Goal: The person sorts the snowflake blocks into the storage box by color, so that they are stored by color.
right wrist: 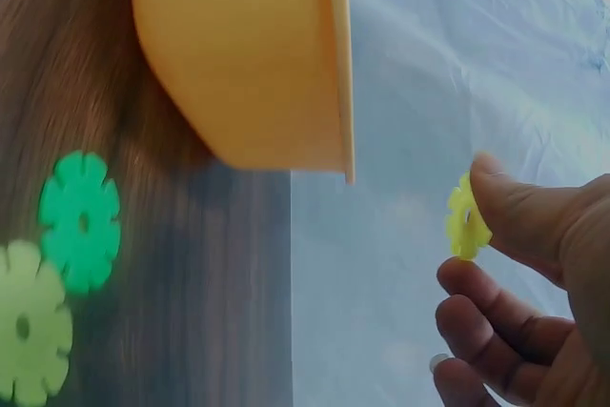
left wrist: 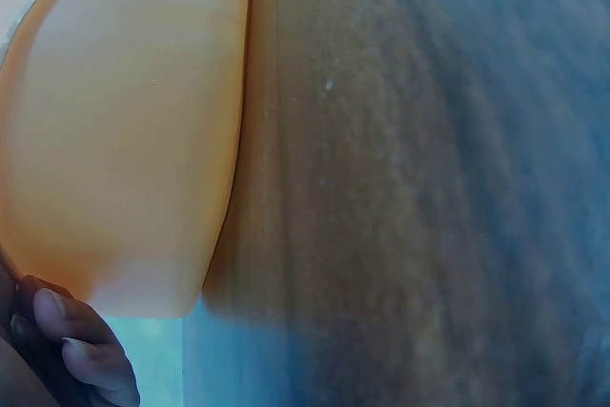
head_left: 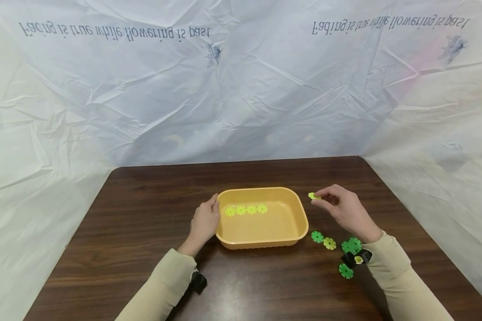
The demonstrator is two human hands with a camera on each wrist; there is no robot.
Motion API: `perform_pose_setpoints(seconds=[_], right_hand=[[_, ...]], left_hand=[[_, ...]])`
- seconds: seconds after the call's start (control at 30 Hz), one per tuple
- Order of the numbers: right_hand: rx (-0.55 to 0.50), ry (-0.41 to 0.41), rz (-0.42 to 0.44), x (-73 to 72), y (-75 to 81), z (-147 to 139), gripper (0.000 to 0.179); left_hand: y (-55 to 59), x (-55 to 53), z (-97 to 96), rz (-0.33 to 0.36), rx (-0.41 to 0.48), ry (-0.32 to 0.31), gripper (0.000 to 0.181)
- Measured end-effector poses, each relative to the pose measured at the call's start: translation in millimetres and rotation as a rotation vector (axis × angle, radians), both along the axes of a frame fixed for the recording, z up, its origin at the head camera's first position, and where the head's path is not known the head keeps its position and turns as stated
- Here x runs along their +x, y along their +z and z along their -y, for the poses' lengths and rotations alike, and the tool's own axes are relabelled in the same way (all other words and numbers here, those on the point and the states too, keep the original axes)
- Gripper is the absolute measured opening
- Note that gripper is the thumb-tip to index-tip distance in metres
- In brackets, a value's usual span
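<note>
A shallow orange-yellow plastic basin (head_left: 261, 244) stands on the table. My left hand (head_left: 205, 221) grips its left end, with curled fingers (left wrist: 86, 350) at the basin wall in the left wrist view. Inside, several yellow notched plastic discs (head_left: 240, 210) lie in a row along the far left part. Just off the basin's right end, my right hand (head_left: 347, 211) is raised and pinches another yellow notched disc (right wrist: 464, 221) between thumb and finger. Below that hand, a green disc (head_left: 317, 236) and a yellow-green disc (head_left: 329, 243) lie side by side on the table.
More green discs (head_left: 346, 271) lie near the right wrist, partly hidden by its black wrist camera (head_left: 349, 259). The dark wooden table (head_left: 160, 183) reaches back to a pale cloth backdrop (head_left: 233, 111), which also hangs at both sides.
</note>
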State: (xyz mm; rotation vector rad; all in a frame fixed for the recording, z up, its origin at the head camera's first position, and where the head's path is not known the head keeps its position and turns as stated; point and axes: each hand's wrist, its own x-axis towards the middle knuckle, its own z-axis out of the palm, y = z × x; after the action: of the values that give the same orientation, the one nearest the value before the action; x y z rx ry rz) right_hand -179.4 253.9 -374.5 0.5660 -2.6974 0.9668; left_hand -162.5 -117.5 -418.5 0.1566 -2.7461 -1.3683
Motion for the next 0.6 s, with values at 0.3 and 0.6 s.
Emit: perform_pose_setpoints(seconds=[0.3, 0.6], right_hand=[[0.023, 0.093, -0.056, -5.3, 0.3, 27.3, 0.012], [0.118, 0.145, -0.072, -8.2, -2.2, 55.7, 0.011]], left_hand=[[-0.9, 0.1, 0.6, -0.009, -0.014, 0.004, 0.044], [-0.7, -0.3, 0.0, -0.004, -0.01, 0.004, 0.044]])
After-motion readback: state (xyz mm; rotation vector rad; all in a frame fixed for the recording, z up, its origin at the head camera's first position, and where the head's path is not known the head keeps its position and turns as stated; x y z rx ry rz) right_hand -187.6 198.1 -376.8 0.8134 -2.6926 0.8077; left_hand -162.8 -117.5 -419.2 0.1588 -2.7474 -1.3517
